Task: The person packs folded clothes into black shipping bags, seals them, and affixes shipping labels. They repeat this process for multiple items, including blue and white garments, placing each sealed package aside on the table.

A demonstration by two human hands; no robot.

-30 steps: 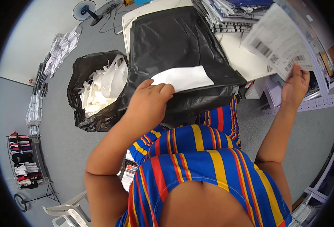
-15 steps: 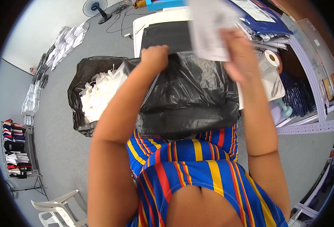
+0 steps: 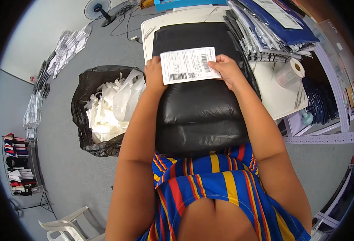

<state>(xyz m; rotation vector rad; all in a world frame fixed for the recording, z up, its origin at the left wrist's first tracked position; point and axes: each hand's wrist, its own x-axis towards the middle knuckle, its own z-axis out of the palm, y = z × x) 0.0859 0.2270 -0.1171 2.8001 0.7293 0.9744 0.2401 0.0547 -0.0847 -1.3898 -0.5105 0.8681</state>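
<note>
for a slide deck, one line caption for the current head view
Right hand holds a white label over black plastic packaging, left hand at the label's left edge.

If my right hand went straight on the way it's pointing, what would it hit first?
Past the white label in your right hand, probably the far part of the black plastic packaging, though it might pass above.

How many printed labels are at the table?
2: one white rectangular paper label in the right hand; a second label on the blue plastic package, upper right. More may be hidden beneath.
</note>
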